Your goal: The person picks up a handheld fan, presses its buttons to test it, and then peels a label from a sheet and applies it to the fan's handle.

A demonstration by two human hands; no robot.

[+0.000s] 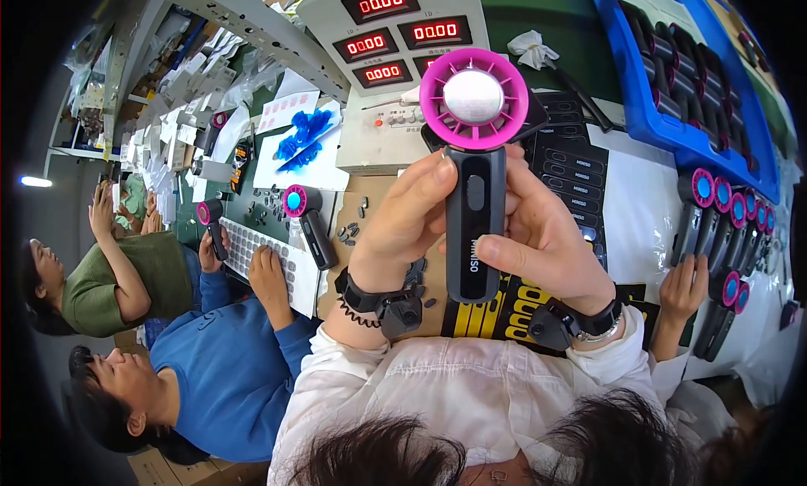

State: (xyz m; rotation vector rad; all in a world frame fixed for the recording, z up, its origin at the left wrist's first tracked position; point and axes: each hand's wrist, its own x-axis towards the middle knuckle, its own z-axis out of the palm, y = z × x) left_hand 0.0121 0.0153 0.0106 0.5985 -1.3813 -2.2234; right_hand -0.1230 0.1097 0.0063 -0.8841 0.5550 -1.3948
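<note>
Upright in front of me stands a handheld fan with a magenta ring head (474,99) and a dark grey handle (477,225), its silver round centre facing me. My left hand (405,208) is closed on the handle's left side, thumb near the neck. From the right, my right hand (551,238) also grips it, with the thumb laid across the front of the lower handle and the other fingers partly hidden behind. Each of my wrists wears a black strap with a small device. Behind the fan lie dark printed panels (573,179) in rows.
A meter box (370,133) with red displays stands behind. At right, a blue crate (664,141) holds dark fan parts; several pink-ringed fans (702,192) lie below it, near another person's hand (685,288). Another fan (315,234) lies left, beside a blue-sleeved co-worker (223,377).
</note>
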